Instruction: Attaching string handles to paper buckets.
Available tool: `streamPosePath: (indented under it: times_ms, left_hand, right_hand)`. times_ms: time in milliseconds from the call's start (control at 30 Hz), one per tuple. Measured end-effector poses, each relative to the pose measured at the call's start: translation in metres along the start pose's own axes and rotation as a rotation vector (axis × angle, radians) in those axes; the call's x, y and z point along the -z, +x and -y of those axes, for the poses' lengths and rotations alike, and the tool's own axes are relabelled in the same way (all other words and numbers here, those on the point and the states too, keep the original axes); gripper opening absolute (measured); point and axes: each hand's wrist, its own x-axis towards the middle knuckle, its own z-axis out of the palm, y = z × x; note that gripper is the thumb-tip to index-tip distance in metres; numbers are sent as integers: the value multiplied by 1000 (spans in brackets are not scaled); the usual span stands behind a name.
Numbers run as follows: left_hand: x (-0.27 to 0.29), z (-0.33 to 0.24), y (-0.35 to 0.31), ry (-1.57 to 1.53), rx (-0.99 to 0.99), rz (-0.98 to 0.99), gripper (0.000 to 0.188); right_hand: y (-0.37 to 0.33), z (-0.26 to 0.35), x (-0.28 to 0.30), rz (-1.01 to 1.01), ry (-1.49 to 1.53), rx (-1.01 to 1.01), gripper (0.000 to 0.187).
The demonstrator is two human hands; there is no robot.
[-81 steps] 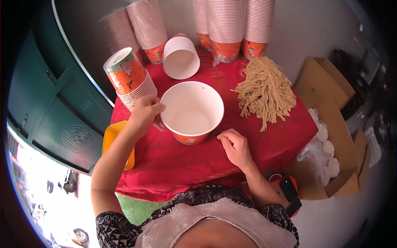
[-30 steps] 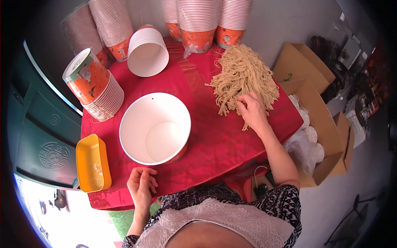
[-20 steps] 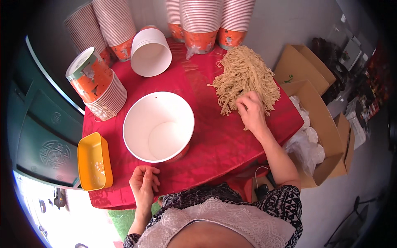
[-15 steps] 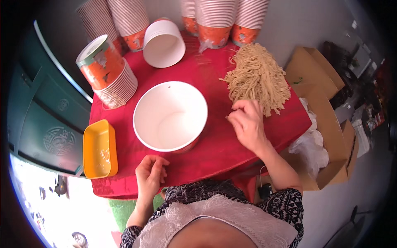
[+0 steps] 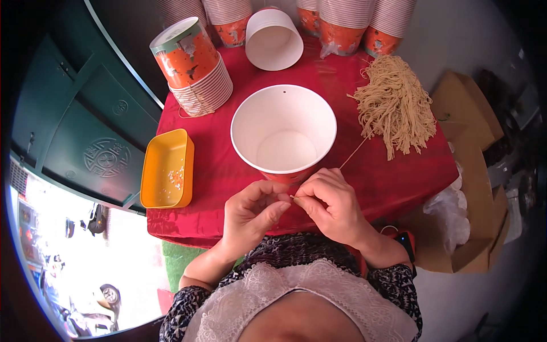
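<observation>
A large white paper bucket with an orange outside stands open in the middle of the red-covered table. Right in front of it my left hand and my right hand meet, fingertips pinched together on one thin beige string. The string runs up and right from my fingers toward a bundle of beige strings lying at the table's right side.
An orange plastic tray with small bits in it sits at the left edge. A stack of orange-printed cups lies tilted at back left, more stacks and an empty white bucket behind. Cardboard boxes stand to the right.
My right hand left the string bundle and came to the table's front with one string. My left hand rose to meet it, and both now pinch the string's end.
</observation>
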Motion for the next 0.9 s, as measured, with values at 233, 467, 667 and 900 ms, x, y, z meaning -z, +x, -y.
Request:
streamPosePath:
  times_ms: [233,467,667,900]
  left_hand:
    - [0,4,-4,127,-70,-25,3]
    - [13,-4,1,462,-330,-155,7]
    - [26,-59,27,1317,-739,-220,33]
    - [26,-55,44,1380,-620,16,23]
  right_hand:
    - [-3,6,-6,41,20,12,14]
    - [-8,9,-12,-77,77,53,15]
    - [-14,4,-9,-173,95,76,17]
    - [-12,4,-11,-277,82,104,21]
